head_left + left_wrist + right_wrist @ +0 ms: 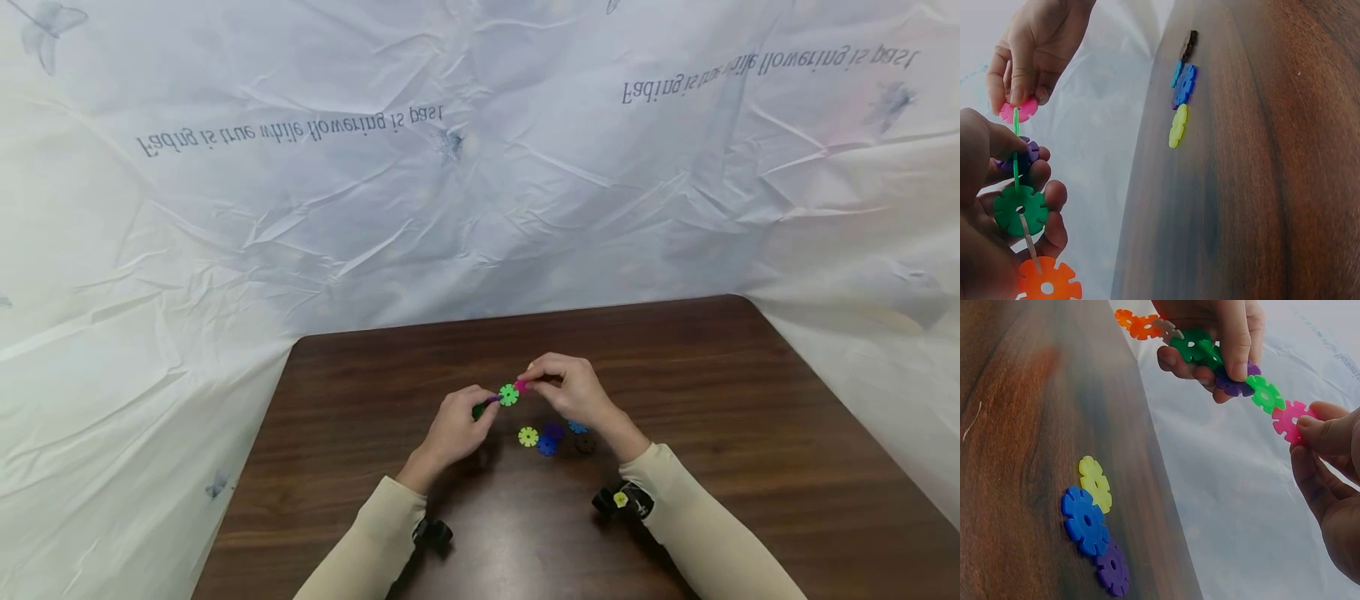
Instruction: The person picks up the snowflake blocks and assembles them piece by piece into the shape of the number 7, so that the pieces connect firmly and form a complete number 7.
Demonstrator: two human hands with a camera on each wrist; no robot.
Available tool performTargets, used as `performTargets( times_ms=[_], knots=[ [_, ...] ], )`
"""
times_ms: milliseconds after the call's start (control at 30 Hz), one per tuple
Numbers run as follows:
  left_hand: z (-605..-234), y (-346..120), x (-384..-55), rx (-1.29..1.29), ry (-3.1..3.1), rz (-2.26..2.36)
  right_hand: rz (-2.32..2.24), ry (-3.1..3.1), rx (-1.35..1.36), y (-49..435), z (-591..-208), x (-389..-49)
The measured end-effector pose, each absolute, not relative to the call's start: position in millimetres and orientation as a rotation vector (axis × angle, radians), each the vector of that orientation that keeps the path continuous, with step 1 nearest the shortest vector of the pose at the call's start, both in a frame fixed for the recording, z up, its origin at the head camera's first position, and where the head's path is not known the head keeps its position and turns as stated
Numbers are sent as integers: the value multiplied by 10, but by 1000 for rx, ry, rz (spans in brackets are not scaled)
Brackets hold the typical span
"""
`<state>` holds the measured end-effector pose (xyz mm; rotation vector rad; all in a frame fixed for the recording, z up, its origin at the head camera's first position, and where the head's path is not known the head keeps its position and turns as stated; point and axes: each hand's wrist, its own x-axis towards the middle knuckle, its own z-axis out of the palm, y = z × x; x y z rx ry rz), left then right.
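Note:
My left hand (pixel 459 423) pinches a purple notched disc (pixel 1232 386) between thumb and fingers. That disc belongs to a chain of slotted plastic discs. Dark green discs (pixel 1007 209), a pale grey one (pixel 1167 329) and orange ones (pixel 1143 327) trail beneath the left hand. On the chain's other side, a light green disc (pixel 508 394) sticks out from the purple one. My right hand (pixel 577 392) pinches a pink disc (pixel 1284 422), whose edge meets the light green disc. How deep their slots interlock I cannot tell. Both hands are raised above the table.
Loose discs lie on the brown wooden table (pixel 360 500) below the hands: yellow (pixel 528 437), blue (pixel 547 447), purple (pixel 1113 575), light blue (pixel 577 427) and dark brown (pixel 585 444). A pale printed sheet (pixel 480 217) hangs behind the table and along its sides.

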<state>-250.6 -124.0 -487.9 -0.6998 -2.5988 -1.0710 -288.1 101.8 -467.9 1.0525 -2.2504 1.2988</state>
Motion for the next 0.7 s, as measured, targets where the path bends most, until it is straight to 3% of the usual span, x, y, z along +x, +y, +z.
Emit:
performTargets(
  times_ms=[700],
  knots=[
    [-4861, -1231, -2521, -700, -2612, -1063, 1375, -2236, 976, 947, -4791, -2893]
  ],
)
